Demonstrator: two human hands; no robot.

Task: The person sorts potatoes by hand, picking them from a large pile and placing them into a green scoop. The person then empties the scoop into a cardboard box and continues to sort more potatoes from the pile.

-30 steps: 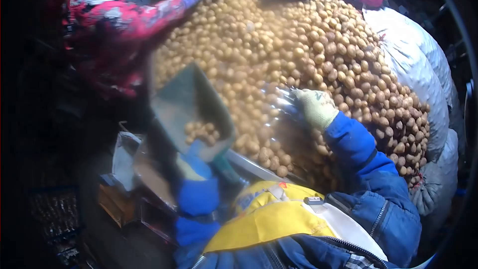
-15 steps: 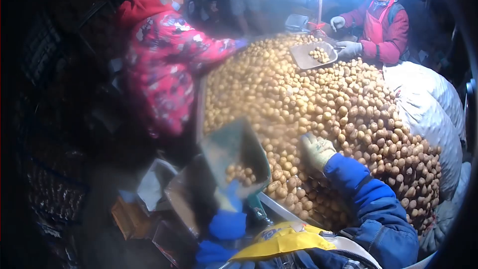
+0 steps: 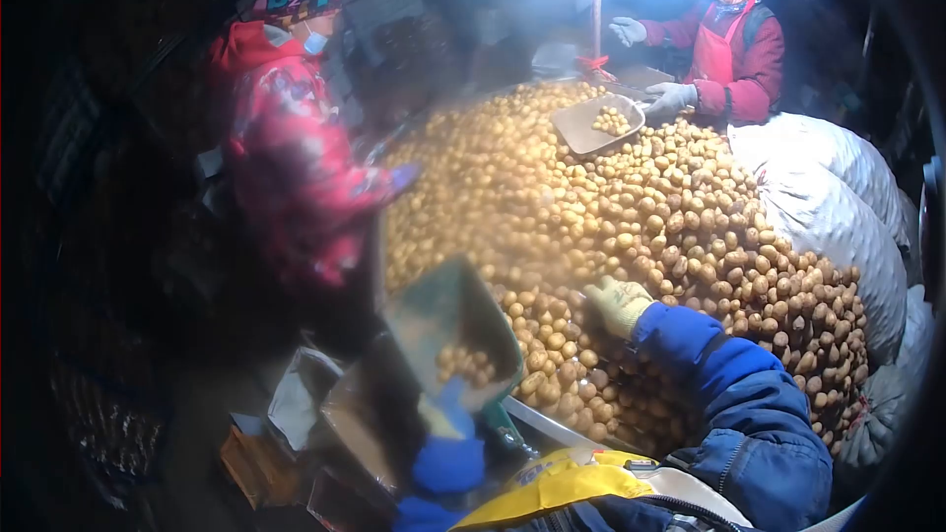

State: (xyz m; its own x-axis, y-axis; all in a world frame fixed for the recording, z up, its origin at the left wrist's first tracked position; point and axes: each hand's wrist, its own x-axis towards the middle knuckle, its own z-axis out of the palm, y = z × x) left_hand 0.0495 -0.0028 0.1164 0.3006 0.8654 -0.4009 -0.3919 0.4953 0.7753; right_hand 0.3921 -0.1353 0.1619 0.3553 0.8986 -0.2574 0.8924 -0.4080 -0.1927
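A large heap of small potatoes (image 3: 631, 207) covers the table. My left hand (image 3: 448, 412), in a glove with a blue sleeve, grips the near end of a green scoop (image 3: 434, 310) that holds several potatoes. The scoop is over the heap's near left edge. My right hand (image 3: 619, 305), in a pale yellow glove, rests on the heap with its fingers bent down at the potatoes; its fingertips are partly hidden, and I cannot make out whether it holds one.
A co-worker in red and pink (image 3: 296, 158) stands at the left. Another co-worker (image 3: 734, 59) at the back right holds a pale scoop (image 3: 581, 126) with potatoes. Full white sacks (image 3: 838, 207) line the right side. Boxes (image 3: 305, 399) stand at lower left.
The left co-worker has straightened and drawn an arm back from the heap. The whole view has shifted slightly. My left hand still holds the scoop; my right hand remains at the potatoes.
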